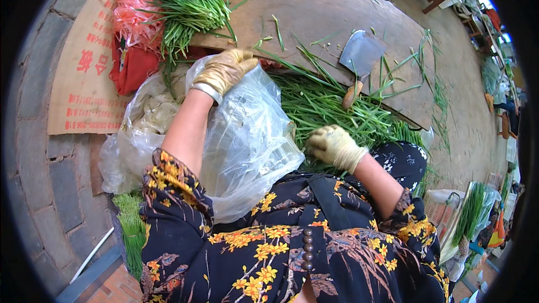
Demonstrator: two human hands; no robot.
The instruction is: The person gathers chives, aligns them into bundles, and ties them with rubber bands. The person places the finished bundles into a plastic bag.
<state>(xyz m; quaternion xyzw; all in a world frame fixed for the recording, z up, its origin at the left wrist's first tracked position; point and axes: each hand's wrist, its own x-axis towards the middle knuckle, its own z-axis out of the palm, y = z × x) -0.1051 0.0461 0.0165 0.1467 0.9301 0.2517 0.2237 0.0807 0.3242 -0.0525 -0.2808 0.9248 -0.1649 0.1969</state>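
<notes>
My left hand point(229, 68), in a tan glove, lies over the top of a clear plastic bag point(248, 134) by the wooden board's near edge. Its fingertips are turned away, so a grip on the plastic is not visible. My right hand point(335, 147), in a pale glove, is curled low among loose green leaves point(311, 101) that look like garlic chives, beside the bag's right edge. What its fingers hold is hidden. A broad-bladed knife point(361, 52) rests on the board, its wooden handle overhanging the leaves.
On the wooden board point(294, 4), a bunch of chives point(202, 4) lies at the left among stray leaves. Pink plastic strips point(137, 12) sit on red cloth point(134, 67) beside printed brown sheeting point(84, 84). More bundled greens point(130, 235) stand at lower left, with a basket point(442, 206) at right.
</notes>
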